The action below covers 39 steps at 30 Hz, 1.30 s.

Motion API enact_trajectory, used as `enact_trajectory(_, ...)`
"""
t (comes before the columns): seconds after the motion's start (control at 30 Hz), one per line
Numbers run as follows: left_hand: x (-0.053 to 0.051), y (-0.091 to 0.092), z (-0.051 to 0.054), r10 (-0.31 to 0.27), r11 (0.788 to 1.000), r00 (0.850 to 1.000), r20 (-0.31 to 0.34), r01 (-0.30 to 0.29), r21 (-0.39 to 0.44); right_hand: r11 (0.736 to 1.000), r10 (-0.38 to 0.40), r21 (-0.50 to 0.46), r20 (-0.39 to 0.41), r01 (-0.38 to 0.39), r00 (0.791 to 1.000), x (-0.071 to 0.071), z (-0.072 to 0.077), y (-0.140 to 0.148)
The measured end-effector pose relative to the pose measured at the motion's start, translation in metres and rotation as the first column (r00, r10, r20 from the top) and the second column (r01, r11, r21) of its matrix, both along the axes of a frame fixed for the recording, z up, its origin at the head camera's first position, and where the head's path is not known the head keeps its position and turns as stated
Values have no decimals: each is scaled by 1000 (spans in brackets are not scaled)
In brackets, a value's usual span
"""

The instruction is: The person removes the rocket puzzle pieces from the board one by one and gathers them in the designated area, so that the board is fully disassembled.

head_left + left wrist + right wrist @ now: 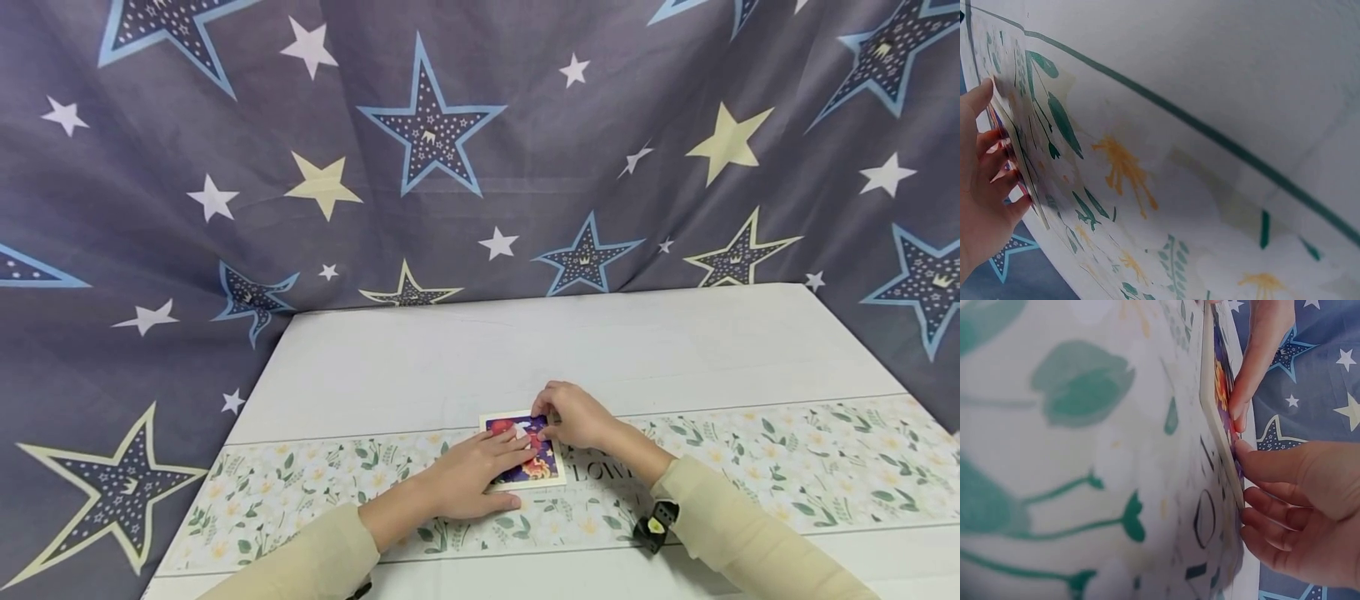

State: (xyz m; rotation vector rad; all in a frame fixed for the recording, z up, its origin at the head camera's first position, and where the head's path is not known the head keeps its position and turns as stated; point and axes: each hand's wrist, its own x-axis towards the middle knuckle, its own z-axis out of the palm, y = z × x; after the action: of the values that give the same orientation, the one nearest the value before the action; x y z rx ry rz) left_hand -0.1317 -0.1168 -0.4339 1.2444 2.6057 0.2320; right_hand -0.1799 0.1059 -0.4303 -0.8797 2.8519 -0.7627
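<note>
Two hands touch the bordered picture (537,468). Left hand (471,473) lies across its left part, fingers extended. Right hand (576,418) has curled fingers at its right edge; cannot tell whether they pinch. The picture lies flat on the counter's (465,358) floral band (757,467). Star-patterned cloth (532,179) hangs at the far side.

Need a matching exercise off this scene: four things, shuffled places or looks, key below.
Things
1. card
2. left hand
3. right hand
4. curtain

Places or looks
A. dark, star-printed
B. at the card's far right corner
C. lying on the floral band
D. resting partly over the card, fingers extended

Pairs: 1-C, 2-D, 3-B, 4-A
</note>
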Motion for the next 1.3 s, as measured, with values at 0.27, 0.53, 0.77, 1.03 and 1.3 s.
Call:
enact_trajectory(0.27,1,0,1,-2,1000,1000,6,2,5,997,-35,67,-10,35,999,1,5,-7)
enact_trajectory(0.53,0,-1,0,-1,1000,1000,8,1,3,992,-56,113,28,53,998,-3,9,-14)
enact_trajectory(0.77,0,0,0,-1,1000,1000,4,1,7,994,-62,93,71,55,996,-5,11,-14)
enact_trajectory(1.03,-1,0,3,-8,1000,1000,5,8,-12,1000,-18,-11,49,19,999,-5,6,-5)
enact_trajectory(1.3,0,0,4,-5,1000,1000,8,5,-18,995,0,-105,50,6,999,-5,2,-1)
